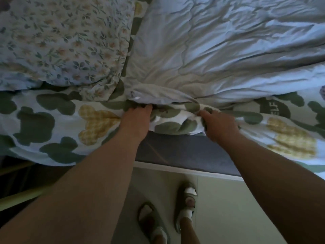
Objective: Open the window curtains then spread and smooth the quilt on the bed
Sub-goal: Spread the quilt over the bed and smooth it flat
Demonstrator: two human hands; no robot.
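The pale blue-grey quilt (219,50) lies crumpled over the right part of the bed, with its near edge bunched at the bedside. My left hand (136,123) reaches into the fold at that edge, its fingertips hidden in the fabric. My right hand (218,125) grips a bunch of the white sheet with green and yellow shapes (52,124) just under the quilt's edge. That sheet hangs over the side of the bed.
A floral pillow (61,41) lies at the upper left, beside the quilt. The dark mattress side (184,152) shows below my hands. My sandalled feet (186,199) stand on the pale floor close to the bed. A wooden rail (19,199) runs at lower left.
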